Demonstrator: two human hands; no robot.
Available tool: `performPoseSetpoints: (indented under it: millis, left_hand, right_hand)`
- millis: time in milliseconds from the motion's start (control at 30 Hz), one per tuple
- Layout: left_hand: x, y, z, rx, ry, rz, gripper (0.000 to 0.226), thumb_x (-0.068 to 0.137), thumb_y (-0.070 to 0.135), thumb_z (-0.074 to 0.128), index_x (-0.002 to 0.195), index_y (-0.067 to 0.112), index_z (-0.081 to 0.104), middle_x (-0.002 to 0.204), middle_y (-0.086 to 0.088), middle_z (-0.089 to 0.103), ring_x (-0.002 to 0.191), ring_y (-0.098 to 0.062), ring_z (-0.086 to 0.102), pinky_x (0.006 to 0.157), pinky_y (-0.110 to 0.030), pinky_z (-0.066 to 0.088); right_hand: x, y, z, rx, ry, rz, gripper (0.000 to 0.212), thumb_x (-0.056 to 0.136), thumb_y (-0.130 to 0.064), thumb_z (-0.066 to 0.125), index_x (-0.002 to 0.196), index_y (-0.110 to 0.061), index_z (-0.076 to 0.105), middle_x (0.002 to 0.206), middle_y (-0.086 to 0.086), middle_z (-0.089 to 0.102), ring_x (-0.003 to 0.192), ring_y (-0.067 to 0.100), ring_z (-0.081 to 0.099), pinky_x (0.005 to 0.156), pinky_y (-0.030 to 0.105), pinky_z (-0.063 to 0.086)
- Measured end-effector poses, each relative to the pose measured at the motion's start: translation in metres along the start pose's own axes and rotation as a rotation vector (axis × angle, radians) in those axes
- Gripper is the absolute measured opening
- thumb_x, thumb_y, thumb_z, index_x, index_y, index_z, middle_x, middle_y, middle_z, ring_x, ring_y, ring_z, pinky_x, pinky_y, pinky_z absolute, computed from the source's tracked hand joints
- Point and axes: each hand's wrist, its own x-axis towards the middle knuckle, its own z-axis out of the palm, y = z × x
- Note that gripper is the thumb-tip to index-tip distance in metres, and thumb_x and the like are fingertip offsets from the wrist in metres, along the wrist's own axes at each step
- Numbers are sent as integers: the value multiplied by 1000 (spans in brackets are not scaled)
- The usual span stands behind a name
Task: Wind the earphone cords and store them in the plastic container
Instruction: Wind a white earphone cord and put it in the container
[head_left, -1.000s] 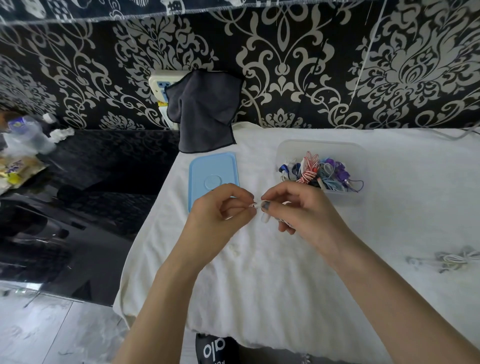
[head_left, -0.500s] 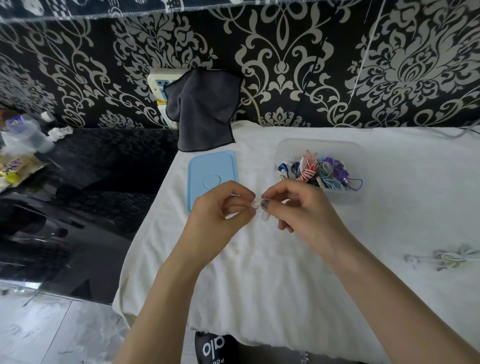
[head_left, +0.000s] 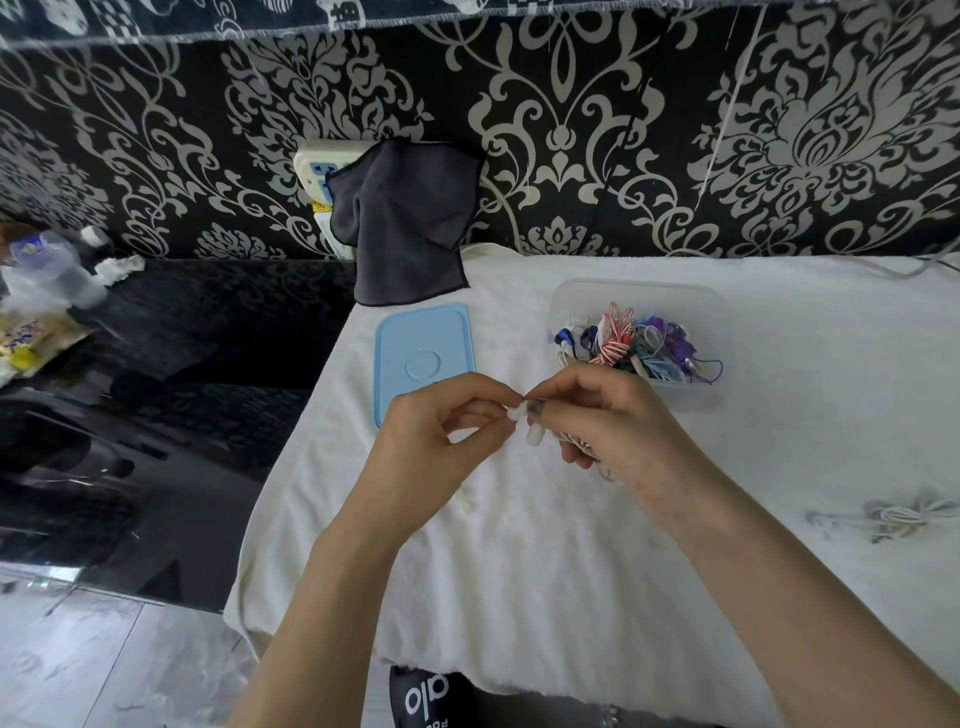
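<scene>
Both hands stay together above the cloth-covered bench (head_left: 519, 597): left hand (head_left: 441, 436) still pinches a white earbud (head_left: 513, 413), right hand (head_left: 597, 421) grips the wound white cord (head_left: 576, 441), barely shifted. Beyond, the plastic container (head_left: 691, 395) holds coloured earphones (head_left: 634, 345) beside its blue lid (head_left: 423, 356), unchanged.

The small white earbud set (head_left: 527, 428) is mostly hidden: only two pale tips show between the left hand (head_left: 441, 441) and right hand (head_left: 608, 431), and its cord runs under the right hand's curled fingers (head_left: 576, 452). At three o'clock, a pale cord bundle (head_left: 898, 514) is too blurred to tell its shape. The clear plastic container (head_left: 636, 296) has its near corner covered by the right hand. At six o'clock, a black bag with white lettering (head_left: 426, 699) is cut off by the edge.
</scene>
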Motion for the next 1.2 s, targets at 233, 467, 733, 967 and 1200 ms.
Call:
performPoseSetpoints:
  millis: [233, 467, 733, 967, 1200]
  left_hand:
    - [0, 5, -1, -101, -14, -57, 19, 88, -1, 74, 96, 16, 76, 87, 3, 77, 86, -15, 74, 84, -20, 54]
    - [0, 5, -2, -277, -81, -115, 18, 90, -3, 71, 95, 14, 73, 84, -12, 75, 82, -24, 66, 82, -36, 51]
    - [1, 5, -5, -446, -186, -145, 13, 87, -7, 68, 96, 3, 70, 94, -18, 73, 93, -24, 70, 91, -32, 55]
    - [3, 3, -1, -566, -223, -205, 13, 85, -1, 66, 94, 6, 70, 98, -24, 68, 94, -27, 67, 93, -33, 53]
    - [3, 6, 2, -561, -189, -179, 13, 85, -1, 65, 94, 6, 71, 93, -20, 71, 90, -26, 67, 91, -32, 53]
  right_hand:
    - [0, -4, -7, 119, -99, 60, 8, 85, -13, 74, 89, -5, 76, 76, 16, 64, 56, 17, 48, 49, 26, 37]
    - [-1, -6, -12, 160, -159, 81, 5, 86, -10, 73, 88, -7, 75, 75, 10, 66, 57, 16, 49, 49, 23, 38]
    - [0, -7, -16, 195, -283, 61, 22, 73, -20, 76, 88, -5, 73, 68, 9, 64, 56, 15, 47, 50, 23, 36]
    - [0, -8, -20, 215, -327, 36, 21, 73, -21, 74, 86, -5, 72, 68, 14, 65, 54, 16, 47, 50, 23, 36]
    - [2, -7, -19, 254, -305, 39, 15, 72, -20, 75, 82, -9, 73, 68, 12, 65, 56, 16, 47, 49, 23, 37]
